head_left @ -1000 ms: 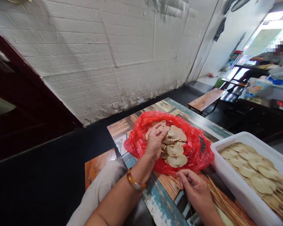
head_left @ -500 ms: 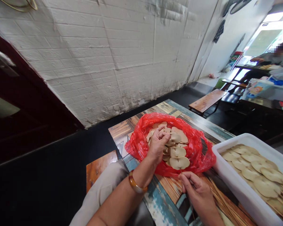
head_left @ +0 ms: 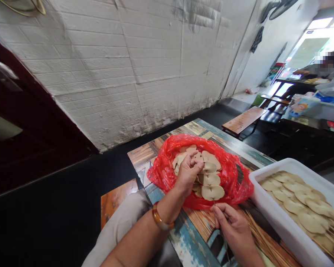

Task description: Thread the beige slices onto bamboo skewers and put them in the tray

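Glaring window at upper right, dim lower left, edges stretched

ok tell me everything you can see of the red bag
The red bag looks like thin, shiny plastic, crumpled and spread open on the patterned table. Pale slices lie inside. Its right end reaches the white tub, touching or nearly so. The left hand is over it, hiding part.
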The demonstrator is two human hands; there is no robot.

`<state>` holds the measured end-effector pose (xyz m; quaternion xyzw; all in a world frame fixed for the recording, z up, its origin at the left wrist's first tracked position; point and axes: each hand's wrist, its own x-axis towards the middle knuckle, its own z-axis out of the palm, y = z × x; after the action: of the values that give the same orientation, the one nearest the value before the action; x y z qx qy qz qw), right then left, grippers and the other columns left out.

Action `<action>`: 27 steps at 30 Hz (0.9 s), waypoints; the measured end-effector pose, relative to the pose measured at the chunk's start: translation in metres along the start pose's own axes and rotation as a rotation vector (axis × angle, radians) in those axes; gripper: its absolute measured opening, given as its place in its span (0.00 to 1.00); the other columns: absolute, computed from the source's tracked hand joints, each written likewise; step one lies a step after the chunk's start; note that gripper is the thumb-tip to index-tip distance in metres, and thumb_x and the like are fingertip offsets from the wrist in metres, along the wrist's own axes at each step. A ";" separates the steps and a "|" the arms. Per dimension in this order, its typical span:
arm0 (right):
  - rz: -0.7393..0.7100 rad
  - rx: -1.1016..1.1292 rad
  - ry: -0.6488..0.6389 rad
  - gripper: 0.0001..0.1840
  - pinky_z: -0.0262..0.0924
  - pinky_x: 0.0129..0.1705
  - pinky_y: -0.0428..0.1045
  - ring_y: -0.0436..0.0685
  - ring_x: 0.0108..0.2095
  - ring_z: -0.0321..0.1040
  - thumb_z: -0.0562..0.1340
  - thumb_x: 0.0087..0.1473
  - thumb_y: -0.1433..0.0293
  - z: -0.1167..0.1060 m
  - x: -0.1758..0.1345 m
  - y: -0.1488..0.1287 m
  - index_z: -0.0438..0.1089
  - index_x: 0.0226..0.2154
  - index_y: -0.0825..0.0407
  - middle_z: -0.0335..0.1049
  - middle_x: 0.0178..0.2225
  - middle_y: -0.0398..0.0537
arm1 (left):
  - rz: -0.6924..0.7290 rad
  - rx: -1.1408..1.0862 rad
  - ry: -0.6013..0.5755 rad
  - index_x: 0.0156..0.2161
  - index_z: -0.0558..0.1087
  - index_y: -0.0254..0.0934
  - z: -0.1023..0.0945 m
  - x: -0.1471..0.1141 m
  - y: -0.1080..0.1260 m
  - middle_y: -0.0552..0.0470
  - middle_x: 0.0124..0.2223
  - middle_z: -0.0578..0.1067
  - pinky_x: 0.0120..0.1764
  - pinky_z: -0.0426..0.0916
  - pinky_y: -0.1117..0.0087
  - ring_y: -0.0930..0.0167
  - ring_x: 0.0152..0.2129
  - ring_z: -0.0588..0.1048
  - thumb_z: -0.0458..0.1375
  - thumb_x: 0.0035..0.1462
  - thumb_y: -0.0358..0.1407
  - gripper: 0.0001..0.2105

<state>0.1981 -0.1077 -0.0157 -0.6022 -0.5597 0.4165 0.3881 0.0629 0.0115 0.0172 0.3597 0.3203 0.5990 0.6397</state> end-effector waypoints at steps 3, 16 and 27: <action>0.009 0.024 0.005 0.20 0.53 0.24 0.44 0.49 0.20 0.57 0.55 0.54 0.53 0.000 0.000 0.001 0.67 0.24 0.52 0.59 0.17 0.39 | -0.013 0.011 -0.021 0.48 0.65 0.36 0.001 -0.001 0.000 0.58 0.26 0.70 0.27 0.59 0.78 0.79 0.20 0.65 0.65 0.43 0.35 0.25; 0.109 0.398 0.002 0.16 0.44 0.19 0.42 0.45 0.18 0.49 0.60 0.52 0.56 0.002 0.000 0.005 0.66 0.27 0.53 0.57 0.17 0.37 | -0.194 -0.131 -0.093 0.51 0.61 0.37 0.003 -0.003 0.003 0.54 0.31 0.71 0.27 0.61 0.76 0.76 0.23 0.70 0.66 0.42 0.40 0.31; 0.160 0.487 -0.030 0.16 0.37 0.17 0.42 0.43 0.16 0.44 0.61 0.51 0.56 0.002 0.001 0.005 0.66 0.29 0.53 0.54 0.16 0.35 | -0.144 -0.099 -0.127 0.54 0.61 0.37 0.002 -0.001 0.000 0.54 0.32 0.72 0.30 0.61 0.76 0.75 0.27 0.71 0.68 0.37 0.33 0.36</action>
<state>0.1980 -0.1072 -0.0210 -0.5272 -0.3992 0.5773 0.4790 0.0642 0.0105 0.0184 0.3408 0.2743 0.5427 0.7170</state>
